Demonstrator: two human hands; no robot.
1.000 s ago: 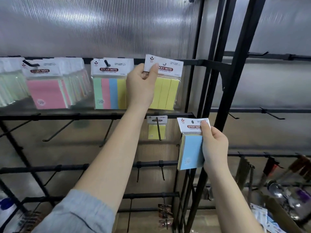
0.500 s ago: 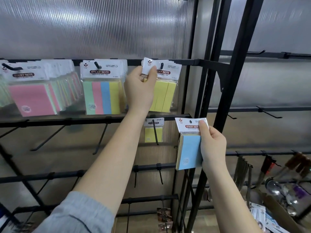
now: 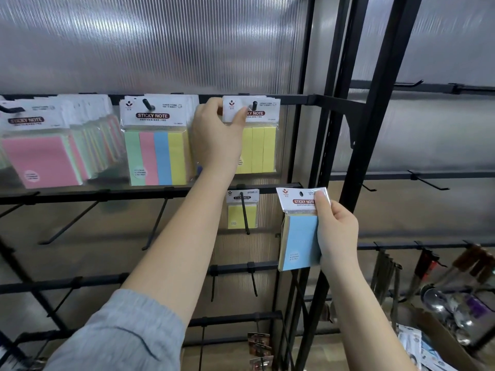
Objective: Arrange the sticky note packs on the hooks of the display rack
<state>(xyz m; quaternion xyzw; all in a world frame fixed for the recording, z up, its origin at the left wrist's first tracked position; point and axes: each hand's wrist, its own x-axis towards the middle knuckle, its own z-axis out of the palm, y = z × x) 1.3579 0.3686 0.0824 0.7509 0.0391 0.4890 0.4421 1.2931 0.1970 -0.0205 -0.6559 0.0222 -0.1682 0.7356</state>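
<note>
- Now the yellow pack (image 3: 258,145) hangs square on the top-right hook (image 3: 254,105), its card threaded over the peg; a second ago the left hand was holding it tilted and just short of the hook, so this pack looks as good as placed.
- Left of it on the same rail hang the pink packs (image 3: 40,153) and the striped pack (image 3: 158,151), each on its own hook.
- The left hand (image 3: 217,137) pinches the yellow pack's card at its lower left corner, thumb in front, not yet let go.
- Below, a small yellow pack (image 3: 242,214) hangs on the second rail.
- The right hand (image 3: 336,234) grips the blue pack (image 3: 300,236) by its right edge, thumb on the card, just right of that small pack and clear of any hook; it seems next to go up.
</note>
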